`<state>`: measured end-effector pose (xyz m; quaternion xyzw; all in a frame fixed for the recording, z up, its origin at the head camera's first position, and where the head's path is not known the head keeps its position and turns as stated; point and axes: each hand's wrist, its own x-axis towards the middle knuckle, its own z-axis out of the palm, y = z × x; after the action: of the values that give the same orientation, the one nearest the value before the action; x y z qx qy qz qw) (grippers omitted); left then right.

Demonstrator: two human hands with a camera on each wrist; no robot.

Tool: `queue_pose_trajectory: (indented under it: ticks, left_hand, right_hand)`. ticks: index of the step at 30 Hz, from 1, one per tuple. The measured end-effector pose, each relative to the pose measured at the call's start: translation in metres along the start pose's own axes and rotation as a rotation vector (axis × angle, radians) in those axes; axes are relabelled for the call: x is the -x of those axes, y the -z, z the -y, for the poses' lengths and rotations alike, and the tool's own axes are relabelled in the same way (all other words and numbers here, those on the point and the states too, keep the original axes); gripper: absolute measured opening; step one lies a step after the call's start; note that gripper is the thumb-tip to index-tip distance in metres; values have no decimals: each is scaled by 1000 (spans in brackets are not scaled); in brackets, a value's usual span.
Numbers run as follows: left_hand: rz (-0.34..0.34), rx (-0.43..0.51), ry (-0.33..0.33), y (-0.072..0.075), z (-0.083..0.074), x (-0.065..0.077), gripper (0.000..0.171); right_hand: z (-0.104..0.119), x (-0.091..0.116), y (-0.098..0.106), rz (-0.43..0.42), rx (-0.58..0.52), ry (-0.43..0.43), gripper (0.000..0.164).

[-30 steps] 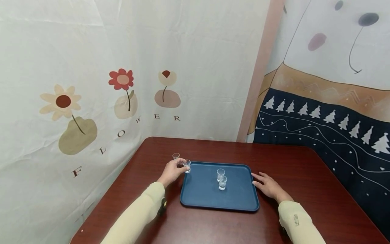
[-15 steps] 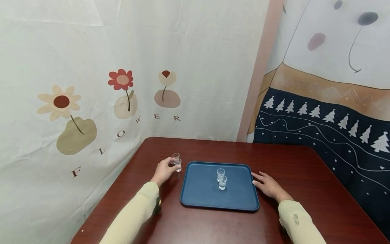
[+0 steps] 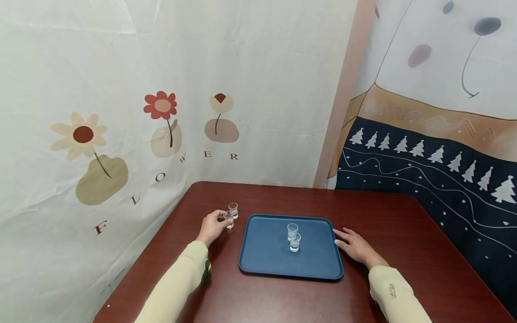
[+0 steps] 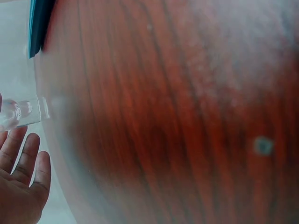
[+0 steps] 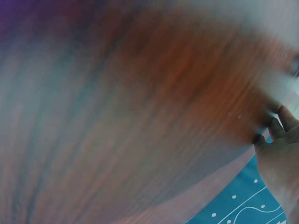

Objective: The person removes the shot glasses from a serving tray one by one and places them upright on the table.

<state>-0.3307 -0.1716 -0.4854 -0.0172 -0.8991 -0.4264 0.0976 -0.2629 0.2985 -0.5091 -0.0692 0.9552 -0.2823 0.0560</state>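
In the head view my left hand (image 3: pixel 211 228) pinches a small clear shot glass (image 3: pixel 229 220) by its side, left of the blue tray (image 3: pixel 262 261). Upright, that glass has its base at or just above the tabletop; in the left wrist view the shot glass (image 4: pixel 23 112) is partly cut off by the frame. Just behind it stands a second shot glass (image 3: pixel 233 209). Two more, a rear shot glass (image 3: pixel 292 228) and a front shot glass (image 3: pixel 295 243), stand close together on the tray. My right hand (image 3: pixel 355 247) lies at the tray's right edge, fingers extended.
A dark red wooden table (image 3: pixel 299 300) carries everything. Behind it hangs a pale curtain (image 3: pixel 274 89) printed with flowers, and a dark blue printed cloth (image 3: pixel 404 170) hangs at the right. The raised tray rim (image 3: pixel 291 276) runs all round.
My left hand has carried its shot glass leftward from above the tray's far left corner to the table beside the other shot glass. My right hand and the tray stay in place.
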Motion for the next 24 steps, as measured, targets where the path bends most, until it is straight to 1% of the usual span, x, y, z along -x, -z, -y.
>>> queue_pose_trajectory:
  ticks: [5,15,21,24]
  left_hand:
    - [1,0,10,-1,1,-3,30]
    - [-6,-15,20,-5,8,-8,33]
    - [32,-23,41,-4,9,-8,36]
    - [59,-11,50,-2,8,-9,44]
  right_hand:
    - [1,1,0,1,1,-2,55]
    - [2,2,-1,-4,-3,7,54]
    - [0,1,-2,-1,-4,7,54]
    - [-1,0,-2,-4,-2,7,54]
